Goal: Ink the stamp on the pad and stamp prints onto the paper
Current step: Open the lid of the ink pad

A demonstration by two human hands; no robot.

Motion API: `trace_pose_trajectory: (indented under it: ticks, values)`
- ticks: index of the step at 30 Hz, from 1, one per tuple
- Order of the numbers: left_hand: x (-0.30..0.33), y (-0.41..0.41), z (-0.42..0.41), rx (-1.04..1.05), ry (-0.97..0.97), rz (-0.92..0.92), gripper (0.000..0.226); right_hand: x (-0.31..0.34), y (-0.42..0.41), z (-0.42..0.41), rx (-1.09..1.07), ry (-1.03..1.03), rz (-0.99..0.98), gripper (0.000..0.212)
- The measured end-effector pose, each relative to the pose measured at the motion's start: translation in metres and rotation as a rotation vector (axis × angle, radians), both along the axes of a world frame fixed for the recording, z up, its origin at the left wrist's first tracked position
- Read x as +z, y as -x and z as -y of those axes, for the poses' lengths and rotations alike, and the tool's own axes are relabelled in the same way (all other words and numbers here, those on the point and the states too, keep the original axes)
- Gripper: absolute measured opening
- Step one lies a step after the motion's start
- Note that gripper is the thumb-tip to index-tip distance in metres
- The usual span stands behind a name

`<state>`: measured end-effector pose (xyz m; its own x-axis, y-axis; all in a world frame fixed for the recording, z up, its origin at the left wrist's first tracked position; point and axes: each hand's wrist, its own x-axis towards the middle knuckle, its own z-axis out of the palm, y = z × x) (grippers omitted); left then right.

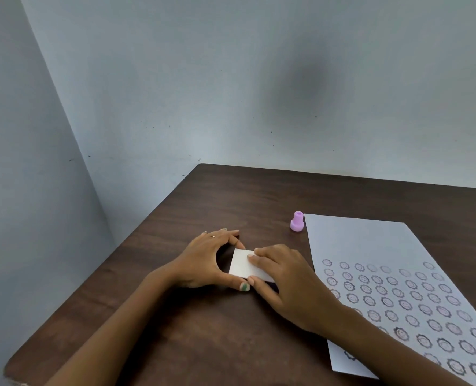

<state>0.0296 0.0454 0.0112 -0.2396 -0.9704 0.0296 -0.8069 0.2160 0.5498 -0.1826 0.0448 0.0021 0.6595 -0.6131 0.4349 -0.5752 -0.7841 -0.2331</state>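
Fingers of both the left hand (203,260) and right hand (284,280) grip the white-lidded ink pad (243,264) between them. Beyond the pad, to its right, the stamp (297,222) stands upright, untouched, nearer the right hand, just beside the paper (370,246) corner.

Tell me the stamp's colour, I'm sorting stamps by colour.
Light purple; the stamp shows clearly in the head view, standing beside the paper.

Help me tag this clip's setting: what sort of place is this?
Probably a plain indoor desk corner, perhaps at home or in an office: a dark wooden table pushed against bare pale walls, holding only stamping supplies like the printed paper and purple stamp.
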Motion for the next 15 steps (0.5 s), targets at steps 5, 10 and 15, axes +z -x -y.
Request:
trace_pose_trajectory:
  ticks: [5, 10, 15]
  values:
    - [0.010, 0.003, -0.003, -0.026, -0.037, 0.026, 0.062, 0.008, 0.011, 0.001, 0.047, -0.158, 0.061, 0.044]
    - [0.013, 0.005, -0.005, -0.023, -0.037, 0.039, 0.062, 0.015, 0.020, 0.007, 0.056, -0.257, 0.085, 0.044]
    - [0.014, 0.005, -0.005, -0.031, -0.044, 0.026, 0.062, 0.016, 0.023, 0.011, 0.048, -0.292, 0.140, 0.038]
